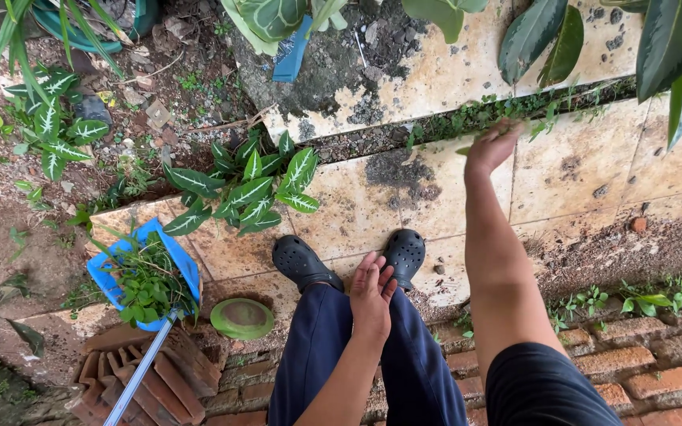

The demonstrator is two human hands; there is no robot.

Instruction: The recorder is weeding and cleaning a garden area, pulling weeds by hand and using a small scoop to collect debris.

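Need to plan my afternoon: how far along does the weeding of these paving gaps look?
Done: the blue dustpan holds a heap of pulled greens. In hand: the right hand, blurred, is at the weeds in the tile gap, while the left hand rests on the leg. Left: green growth lines most of that gap, and small sprouts stand beside the bricks.

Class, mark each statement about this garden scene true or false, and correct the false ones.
1. The right hand reaches to the weeds growing in the gap between the paving slabs. True.
2. The left hand holds the blue plastic dustpan. False: it rests on the person's knee, apart from the dustpan.
3. The dustpan holds pulled green weeds. True.
4. The black clog shoes stand on bare soil. False: they stand on the stone paving.
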